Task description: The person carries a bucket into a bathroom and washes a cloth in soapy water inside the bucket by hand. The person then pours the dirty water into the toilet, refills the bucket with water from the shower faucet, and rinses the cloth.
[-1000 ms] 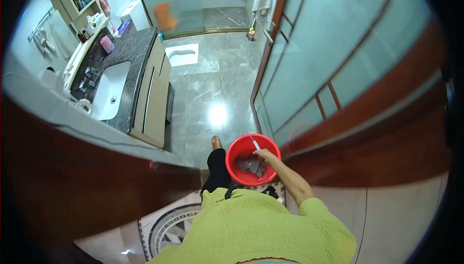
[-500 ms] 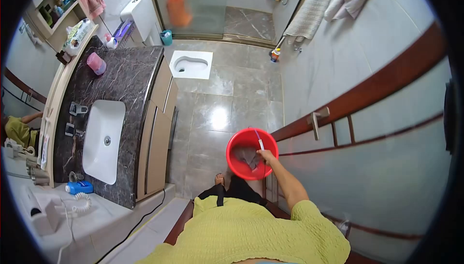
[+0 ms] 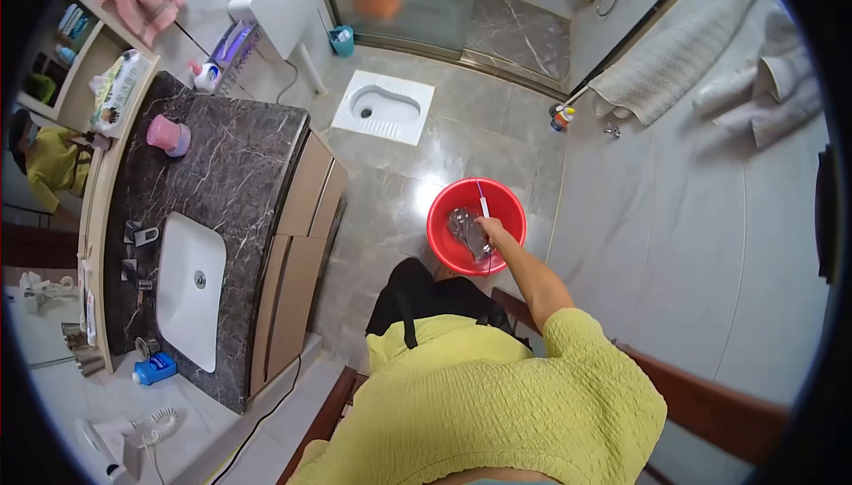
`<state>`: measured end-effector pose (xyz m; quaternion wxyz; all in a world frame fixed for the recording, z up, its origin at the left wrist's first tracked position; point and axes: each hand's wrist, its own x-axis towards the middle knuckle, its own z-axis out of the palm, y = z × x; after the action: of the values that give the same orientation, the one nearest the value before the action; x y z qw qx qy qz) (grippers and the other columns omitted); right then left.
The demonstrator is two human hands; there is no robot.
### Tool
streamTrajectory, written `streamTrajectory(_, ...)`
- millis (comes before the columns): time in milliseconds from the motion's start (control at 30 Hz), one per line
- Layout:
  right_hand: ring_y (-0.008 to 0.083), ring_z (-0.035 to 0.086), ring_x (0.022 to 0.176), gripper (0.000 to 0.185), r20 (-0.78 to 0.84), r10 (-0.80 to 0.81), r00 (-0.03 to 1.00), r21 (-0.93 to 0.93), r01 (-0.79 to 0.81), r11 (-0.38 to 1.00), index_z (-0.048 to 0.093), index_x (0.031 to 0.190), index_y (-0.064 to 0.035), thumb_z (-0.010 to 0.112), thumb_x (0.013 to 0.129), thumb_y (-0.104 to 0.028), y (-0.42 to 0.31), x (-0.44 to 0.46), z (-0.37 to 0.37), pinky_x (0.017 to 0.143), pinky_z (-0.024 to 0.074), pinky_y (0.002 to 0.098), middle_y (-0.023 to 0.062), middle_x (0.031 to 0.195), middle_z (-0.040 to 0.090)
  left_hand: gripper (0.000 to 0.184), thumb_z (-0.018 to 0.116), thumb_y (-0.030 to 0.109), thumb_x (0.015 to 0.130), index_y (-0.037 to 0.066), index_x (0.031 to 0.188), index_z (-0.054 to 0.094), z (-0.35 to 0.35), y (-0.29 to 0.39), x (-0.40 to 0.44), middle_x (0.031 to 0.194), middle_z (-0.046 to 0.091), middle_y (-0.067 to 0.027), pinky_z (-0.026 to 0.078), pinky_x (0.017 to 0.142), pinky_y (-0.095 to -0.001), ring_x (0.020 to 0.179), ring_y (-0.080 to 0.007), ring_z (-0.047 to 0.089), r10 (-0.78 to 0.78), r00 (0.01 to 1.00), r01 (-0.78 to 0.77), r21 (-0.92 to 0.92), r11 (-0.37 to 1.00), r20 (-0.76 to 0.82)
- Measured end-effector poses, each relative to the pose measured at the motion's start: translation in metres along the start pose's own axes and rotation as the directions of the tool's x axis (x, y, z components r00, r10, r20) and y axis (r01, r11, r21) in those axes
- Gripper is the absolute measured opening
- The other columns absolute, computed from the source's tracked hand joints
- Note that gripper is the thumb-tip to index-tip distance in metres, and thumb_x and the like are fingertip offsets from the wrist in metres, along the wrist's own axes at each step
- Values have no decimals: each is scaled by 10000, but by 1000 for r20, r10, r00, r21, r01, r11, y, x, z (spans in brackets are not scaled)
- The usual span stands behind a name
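Note:
My right hand is closed around the handle of a red bucket, by its white grip. The wire handle runs from the far rim to the near rim. Inside the bucket lies a crumpled greyish thing with shiny spots; its kind I cannot make out. The bucket is in front of my legs, over the grey tiled floor; whether it touches the floor is not plain. My left hand does not show.
A squat toilet is set in the floor ahead. On the left runs a dark marble counter with a white sink. Towels hang on the right wall. The brown door frame is close at my right. A black cable lies lower left.
I have moved forward into the bathroom, carrying the bucket by its handle. The door with its lever handle has dropped back to my lower right, and the view has turned slightly.

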<state>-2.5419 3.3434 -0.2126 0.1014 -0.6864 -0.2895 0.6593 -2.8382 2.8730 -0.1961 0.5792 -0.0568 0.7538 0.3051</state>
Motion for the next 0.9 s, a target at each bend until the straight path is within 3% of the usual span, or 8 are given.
streamTrajectory(333,99,391,420,105,-4,-8,1000,-57,8,998,554,718,-91,604,741,-181,-133,128,39,387,306,276,-12,529,436,247,512,276,856,66,984,533,65,82,58,873,589,-41,464,614,-282,750,-143,582,-260,965,255,-116,960,-23)
streamTrajectory(367,91,398,438,107,81,33,996,-206,-15,978,552,744,-86,601,747,-182,-145,146,39,391,306,269,-6,553,455,249,512,277,856,66,986,532,68,101,68,876,589,-41,465,615,-283,751,-143,583,-269,963,264,-114,958,-31)
streamTrajectory(467,89,398,450,130,160,22,987,-144,1,990,568,783,-73,597,757,-197,-184,158,61,403,309,263,2,561,466,255,511,280,856,65,993,529,73,165,107,885,591,-42,466,619,-286,755,-146,584,-181,981,171,-129,977,-65)
streamTrajectory(500,96,446,511,176,145,-5,989,-376,60,925,588,866,-55,585,771,-203,-178,187,62,468,362,260,15,606,503,250,508,276,862,68,999,527,83,207,120,903,589,-47,465,631,-283,769,-145,584,-133,989,121,-154,981,-66)
streamTrajectory(600,166,547,650,285,254,-25,967,-431,136,892,590,936,-30,584,761,-255,-208,207,74,596,428,298,63,715,572,239,503,262,877,75,1025,519,125,328,147,928,578,-49,458,667,-262,817,-140,578,54,996,-72,-316,946,-66)
streamTrajectory(633,261,585,842,392,260,-14,965,-658,188,729,573,980,-16,600,728,-315,-224,213,78,741,440,358,134,880,610,241,508,264,875,75,1023,520,141,347,165,924,577,-45,455,672,-255,818,-133,574,126,991,-130,-349,928,-34)
streamTrajectory(700,307,570,910,446,304,-35,952,-779,270,566,566,994,-12,604,707,-351,-230,249,88,787,430,378,176,944,598,251,517,268,872,74,1031,522,177,393,183,920,577,-38,451,674,-247,815,-123,564,192,981,-186,-387,903,-25)
streamTrajectory(900,349,553,956,475,451,3,893,-857,432,283,562,1007,-21,593,699,-381,-253,319,100,821,431,396,215,975,586,245,533,216,862,64,1053,546,304,435,222,926,583,-42,447,724,-268,833,-140,562,81,996,-88,-177,980,-49)
